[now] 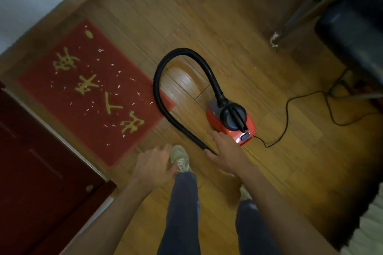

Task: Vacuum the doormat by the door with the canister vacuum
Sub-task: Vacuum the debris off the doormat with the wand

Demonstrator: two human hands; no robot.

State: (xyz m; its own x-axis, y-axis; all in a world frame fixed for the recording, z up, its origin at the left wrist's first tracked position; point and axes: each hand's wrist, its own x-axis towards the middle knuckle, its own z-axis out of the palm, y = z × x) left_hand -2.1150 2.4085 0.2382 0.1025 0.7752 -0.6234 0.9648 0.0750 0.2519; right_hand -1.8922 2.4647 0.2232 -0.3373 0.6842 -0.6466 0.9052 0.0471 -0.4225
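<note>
A red doormat [68, 97] with gold characters lies on the wood floor beside the dark red door [31, 172], strewn with several small white scraps. The red canister vacuum [234, 122] stands right of the mat, its black hose [161, 72] looping up and back down to a nozzle end on the floor near my feet. My right hand [223, 149] reaches down with fingers spread, just above the hose end and close to the canister's near corner, holding nothing. My left hand [155, 163] hovers open over my left shoe.
The vacuum's black power cord [288, 116] snakes across the floor to the right. A dark chair or cabinet with metal legs [352, 33] stands at upper right. A white wall and wooden baseboard [68, 6] run along the mat's far side.
</note>
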